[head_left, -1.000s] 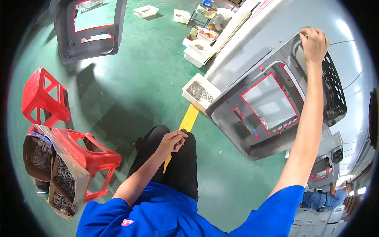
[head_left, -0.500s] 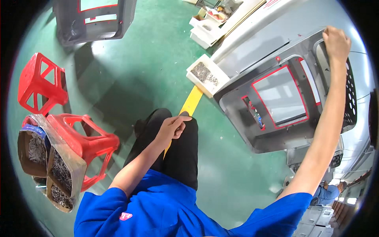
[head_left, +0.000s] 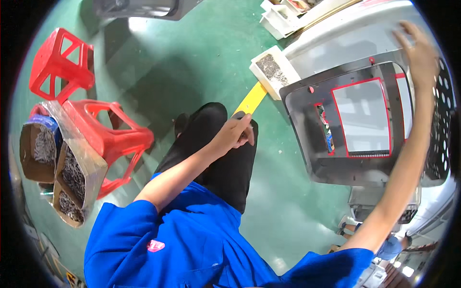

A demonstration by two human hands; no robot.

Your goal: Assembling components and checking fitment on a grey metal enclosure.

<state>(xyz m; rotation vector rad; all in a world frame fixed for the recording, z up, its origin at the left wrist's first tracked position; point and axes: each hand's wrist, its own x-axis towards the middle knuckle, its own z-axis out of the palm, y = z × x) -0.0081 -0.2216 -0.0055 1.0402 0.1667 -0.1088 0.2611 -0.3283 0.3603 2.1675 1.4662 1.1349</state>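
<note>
Grey panel (head_left: 394, 113), edge near right hand (head_left: 420, 60), fingers spread; wide gap to left hand (head_left: 234, 135), fingers curled, grip unclear.

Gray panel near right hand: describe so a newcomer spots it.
From the green floor, go right past the white bin at the yellow strip. The gray panel there, near the right hand, shows red-edged openings, unlike the cut-off gray piece up top.

Pink shirt logo (head_left: 155, 246), no legible text
</note>
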